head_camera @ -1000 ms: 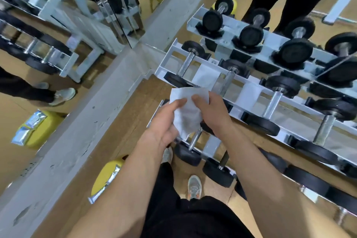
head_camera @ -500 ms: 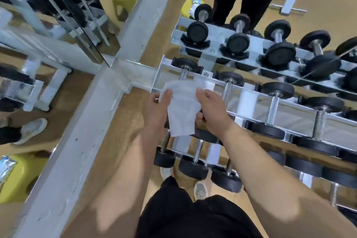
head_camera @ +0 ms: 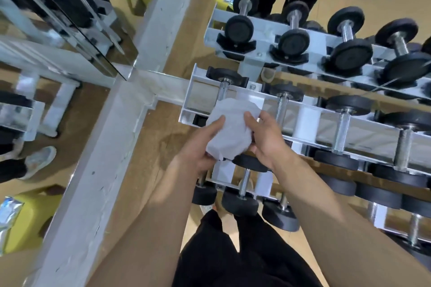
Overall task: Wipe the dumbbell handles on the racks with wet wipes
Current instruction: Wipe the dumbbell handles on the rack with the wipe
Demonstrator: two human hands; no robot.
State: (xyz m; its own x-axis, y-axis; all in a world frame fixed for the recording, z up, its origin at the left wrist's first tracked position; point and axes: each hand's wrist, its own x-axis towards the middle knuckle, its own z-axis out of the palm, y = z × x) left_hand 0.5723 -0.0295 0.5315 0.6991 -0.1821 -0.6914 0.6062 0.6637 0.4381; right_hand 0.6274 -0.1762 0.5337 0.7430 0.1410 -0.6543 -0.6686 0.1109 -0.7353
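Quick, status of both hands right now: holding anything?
The left hand grips the wet wipe.
The right hand grips the same wet wipe, on its other side.

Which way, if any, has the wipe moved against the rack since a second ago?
Yes: the wipe has moved farther up the rack, over the middle tier's end dumbbell handle.

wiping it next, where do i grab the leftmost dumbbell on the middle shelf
Take the chrome handle, just below its far black head, from above with the wipe that the left hand and right hand hold. The bar lies front to back across the rack, open on top; the wipe hides its near end.
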